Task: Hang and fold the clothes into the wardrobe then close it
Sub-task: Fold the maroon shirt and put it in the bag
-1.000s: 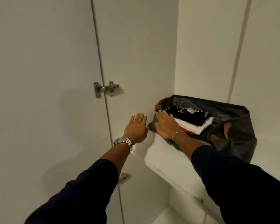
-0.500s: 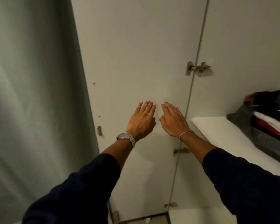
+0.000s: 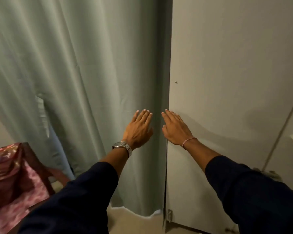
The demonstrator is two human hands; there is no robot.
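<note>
Both hands flat, fingers straight: right hand (image 3: 175, 130) at wardrobe door (image 3: 227, 98) edge, left hand (image 3: 139, 130) before curtain (image 3: 74, 81).

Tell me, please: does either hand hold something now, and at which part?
Nothing is held. The left hand and the right hand are both open with straight fingers, reaching toward the free edge of the open wardrobe door.

Clearance at wardrobe door (image 3: 227, 81)
Curtain (image 3: 74, 73) hangs just left of door edge; patterned chair (image 3: 15, 179) obstructs lower left
</note>
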